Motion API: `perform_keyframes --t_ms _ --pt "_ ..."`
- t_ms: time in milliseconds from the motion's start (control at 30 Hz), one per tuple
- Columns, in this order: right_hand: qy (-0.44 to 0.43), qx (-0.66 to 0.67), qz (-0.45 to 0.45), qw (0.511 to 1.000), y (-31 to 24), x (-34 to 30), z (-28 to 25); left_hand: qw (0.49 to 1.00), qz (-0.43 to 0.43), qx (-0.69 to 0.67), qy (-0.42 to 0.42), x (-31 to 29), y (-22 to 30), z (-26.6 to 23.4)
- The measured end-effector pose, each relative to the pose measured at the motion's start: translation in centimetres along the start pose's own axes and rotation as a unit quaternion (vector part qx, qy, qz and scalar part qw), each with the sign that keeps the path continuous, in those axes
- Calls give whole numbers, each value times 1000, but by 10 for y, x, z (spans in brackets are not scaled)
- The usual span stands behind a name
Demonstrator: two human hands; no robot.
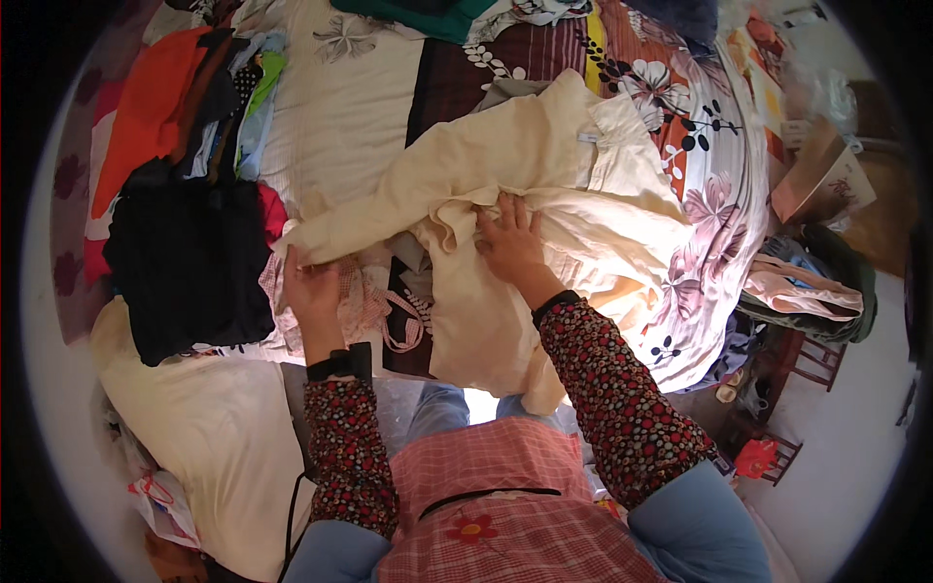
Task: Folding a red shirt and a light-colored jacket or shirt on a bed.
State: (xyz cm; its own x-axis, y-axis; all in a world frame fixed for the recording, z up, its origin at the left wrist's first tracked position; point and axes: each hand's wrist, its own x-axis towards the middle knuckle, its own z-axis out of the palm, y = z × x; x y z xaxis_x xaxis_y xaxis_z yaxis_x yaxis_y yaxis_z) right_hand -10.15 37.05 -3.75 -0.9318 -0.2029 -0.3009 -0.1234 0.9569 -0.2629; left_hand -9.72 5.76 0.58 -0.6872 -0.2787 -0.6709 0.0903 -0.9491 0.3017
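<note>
A cream long-sleeved shirt (486,282) lies spread and wrinkled on the bed, its collar toward the far right. One sleeve stretches out to the left, and my left hand (313,296) grips its cuff end between thumb and fingers. On the gathered fabric in the middle of the shirt rests my right hand (513,248), fingers extended and slightly apart. The shirt's lower part hangs over the near edge of the bed. Beneath the sleeve, a pink checked garment with a strap (364,306) is partly covered.
A black folded garment (190,262) lies at the left, below a row of folded clothes including an orange one (146,117). Dark green cloth (413,15) is at the far edge. On the right are a cardboard box (826,180), a heap of clothes (807,287) and wooden chairs (812,364).
</note>
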Motion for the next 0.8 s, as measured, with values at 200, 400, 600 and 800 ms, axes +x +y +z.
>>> perform_keyframes --t_ms 200,400,600,800 --pt "-17 16 5 1000 -3 -2 -6 954 -145 -246 -92 4 36 10" --pt "-35 22 11 999 -10 -1 -14 972 -139 120 144 42 15 -7" --pt "83 119 13 989 -10 -18 -36 976 -117 177 43 46 -33 25" --pt "100 301 3 949 -30 -36 -56 984 -80 155 -40 46 -23 40"
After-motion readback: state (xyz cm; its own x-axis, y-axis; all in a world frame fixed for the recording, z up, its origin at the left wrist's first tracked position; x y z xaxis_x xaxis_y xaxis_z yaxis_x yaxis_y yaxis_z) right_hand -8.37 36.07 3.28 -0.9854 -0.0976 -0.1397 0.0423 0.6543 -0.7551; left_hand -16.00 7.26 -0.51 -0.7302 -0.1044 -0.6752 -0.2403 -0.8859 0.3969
